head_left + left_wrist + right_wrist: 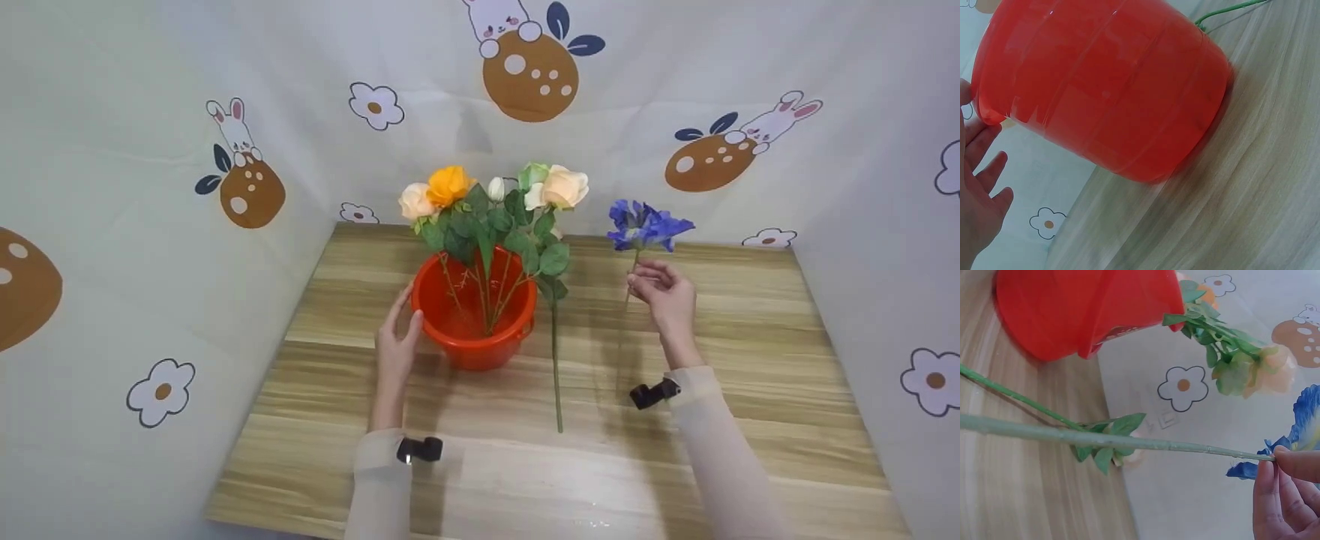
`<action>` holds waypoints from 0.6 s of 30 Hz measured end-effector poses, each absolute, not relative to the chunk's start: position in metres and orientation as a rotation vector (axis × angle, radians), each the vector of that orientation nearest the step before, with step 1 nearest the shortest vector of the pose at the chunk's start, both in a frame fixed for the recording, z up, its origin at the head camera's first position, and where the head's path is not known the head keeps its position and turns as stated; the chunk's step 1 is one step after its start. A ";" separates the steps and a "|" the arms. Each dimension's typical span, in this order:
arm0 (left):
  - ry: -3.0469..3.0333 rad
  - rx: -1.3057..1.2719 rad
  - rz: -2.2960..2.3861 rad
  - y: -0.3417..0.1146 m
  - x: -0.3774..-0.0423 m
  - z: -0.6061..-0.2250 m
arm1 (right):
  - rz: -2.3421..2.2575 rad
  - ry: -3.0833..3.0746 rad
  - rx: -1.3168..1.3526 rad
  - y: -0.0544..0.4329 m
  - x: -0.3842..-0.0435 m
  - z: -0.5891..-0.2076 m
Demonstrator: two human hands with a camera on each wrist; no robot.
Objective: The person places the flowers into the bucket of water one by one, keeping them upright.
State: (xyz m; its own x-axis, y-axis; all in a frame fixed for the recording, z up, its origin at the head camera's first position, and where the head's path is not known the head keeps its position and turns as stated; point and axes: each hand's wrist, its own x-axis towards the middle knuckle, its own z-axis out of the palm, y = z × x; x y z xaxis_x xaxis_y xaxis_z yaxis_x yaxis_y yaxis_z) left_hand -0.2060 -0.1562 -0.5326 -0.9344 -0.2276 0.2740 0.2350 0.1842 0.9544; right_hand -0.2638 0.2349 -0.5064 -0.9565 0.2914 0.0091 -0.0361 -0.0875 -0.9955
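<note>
A red bucket [480, 354] stands on the wooden table, holding artificial roses with orange [449, 186] and pale peach blooms [566, 187] and a white bud [496, 189]. My left hand [395, 351] rests against the left side of its rim, fingers fairly straight, as the left wrist view also shows. To the right, my right hand [667, 294] pinches the stem of a blue artificial flower [646, 226] between thumb and fingers, just under the bloom. In the right wrist view its long green stem [1100, 439] runs from the fingertips across the picture.
Right of the bucket, another green-stemmed flower [556, 367] lies on the table [330, 420], its bloom mostly hidden in the head view. Behind and beside the table hangs a pale cloth [300, 45] printed with rabbits and flowers.
</note>
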 end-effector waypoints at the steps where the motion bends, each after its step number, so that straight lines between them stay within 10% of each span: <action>1: -2.112 -0.004 -1.806 -0.156 -0.206 -0.533 | 2.143 -1.950 -0.275 0.235 -0.263 -0.505; 18: -2.122 0.021 -1.814 -0.157 -0.206 -0.535 | 2.161 -1.835 -0.169 0.226 -0.263 -0.474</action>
State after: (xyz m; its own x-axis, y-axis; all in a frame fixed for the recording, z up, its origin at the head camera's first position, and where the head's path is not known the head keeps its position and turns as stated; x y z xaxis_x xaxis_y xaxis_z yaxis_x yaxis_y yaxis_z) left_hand -0.2060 -0.1572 -0.5347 -0.9394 -0.2337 0.2507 0.2113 0.1810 0.9605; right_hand -0.2632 0.2261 -0.4742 -0.9481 0.3009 0.1031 -0.1506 -0.1390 -0.9788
